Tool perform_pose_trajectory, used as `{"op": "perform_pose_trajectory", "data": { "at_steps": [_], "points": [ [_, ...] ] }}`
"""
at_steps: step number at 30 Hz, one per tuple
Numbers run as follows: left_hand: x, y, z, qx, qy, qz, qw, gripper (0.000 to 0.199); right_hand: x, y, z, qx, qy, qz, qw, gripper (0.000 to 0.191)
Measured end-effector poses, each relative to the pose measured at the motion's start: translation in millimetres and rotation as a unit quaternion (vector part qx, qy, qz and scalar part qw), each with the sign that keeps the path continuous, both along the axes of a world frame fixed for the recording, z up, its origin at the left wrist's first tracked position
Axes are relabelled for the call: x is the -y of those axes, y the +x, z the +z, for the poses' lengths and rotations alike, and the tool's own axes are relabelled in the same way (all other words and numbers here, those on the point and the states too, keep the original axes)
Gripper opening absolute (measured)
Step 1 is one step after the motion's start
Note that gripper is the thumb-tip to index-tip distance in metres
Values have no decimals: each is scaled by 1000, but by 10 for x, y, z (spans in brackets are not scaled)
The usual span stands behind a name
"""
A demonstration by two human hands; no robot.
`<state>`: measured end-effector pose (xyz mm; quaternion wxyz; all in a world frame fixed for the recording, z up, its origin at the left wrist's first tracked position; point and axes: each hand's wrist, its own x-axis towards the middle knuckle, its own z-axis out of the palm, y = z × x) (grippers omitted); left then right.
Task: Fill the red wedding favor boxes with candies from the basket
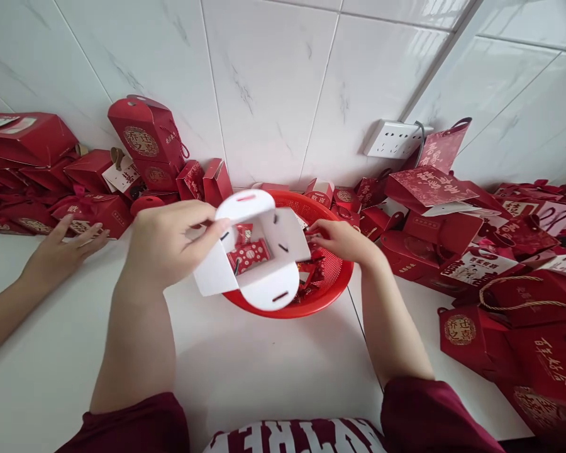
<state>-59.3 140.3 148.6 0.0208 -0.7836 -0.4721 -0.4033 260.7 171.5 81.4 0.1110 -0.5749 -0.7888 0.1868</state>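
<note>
My left hand point(170, 242) pinches the flap of an opened gift box point(268, 294), white on the inside, tilted over the left part of a red plastic basket point(344, 277). Red wrapped sweets point(251, 255) lie in the box. My right hand point(342, 242) reaches into the basket at its right side, fingers curled down among small packets point(311, 274) in dark and red wrappers. What its fingertips hold, if anything, is hidden.
Another person's hand point(59, 255) rests at the left beside stacked red gift boxes point(99, 211). More red boxes point(429, 242) are piled at the right. A white power strip point(389, 139) is against the tiled wall point(268, 88), behind the white table point(273, 365).
</note>
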Motion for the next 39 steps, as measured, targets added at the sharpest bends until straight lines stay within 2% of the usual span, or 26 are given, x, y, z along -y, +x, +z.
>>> {"op": "perform_pose_trajectory", "data": {
  "at_steps": [2, 3, 6, 9, 12, 15, 17, 20, 22, 24, 28, 31, 39],
  "points": [
    [31, 94, -40, -57, 6, -73, 996, 20, 156, 78, 127, -148, 48, -5, 988, 25],
    [41, 152, -68, -80, 14, -98, 992, 22, 232, 106, 182, -227, 76, -2, 971, 26],
    [38, 342, -178, -80, 40, -109, 990, 26, 434, 140, 304, -392, 175, 5, 903, 27],
    [-14, 498, -292, -69, 51, -102, 991, 28, 594, 101, 383, -445, 241, -18, 862, 26],
    [-81, 588, -380, -70, -29, -101, 992, 31, 708, -10, 442, -474, 240, -34, 846, 28],
    [-122, 646, -431, -21, -179, -156, 971, 19, 760, -166, 473, -493, 191, -26, 848, 24],
    [-125, 678, -439, 50, -224, -186, 955, 23, 764, -255, 472, -496, 133, -9, 858, 23],
    [-92, 694, -417, 157, -170, -206, 951, 32, 750, -320, 450, -477, 66, 5, 876, 28],
    [-48, 682, -388, 196, -138, -231, 943, 36, 741, -325, 434, -460, 52, 4, 887, 31],
    [5, 667, -355, 209, -168, -241, 933, 35, 732, -319, 421, -449, 52, 10, 892, 32],
    [97, 667, -299, 241, -277, -219, 904, 25, 719, -311, 415, -432, 70, 27, 899, 30],
    [126, 680, -267, 263, -322, -212, 884, 24, 716, -311, 423, -423, 74, 35, 903, 28],
    [103, 668, -238, 270, -326, -215, 880, 28, 706, -331, 424, -454, 54, 47, 888, 21]
  ]
}}
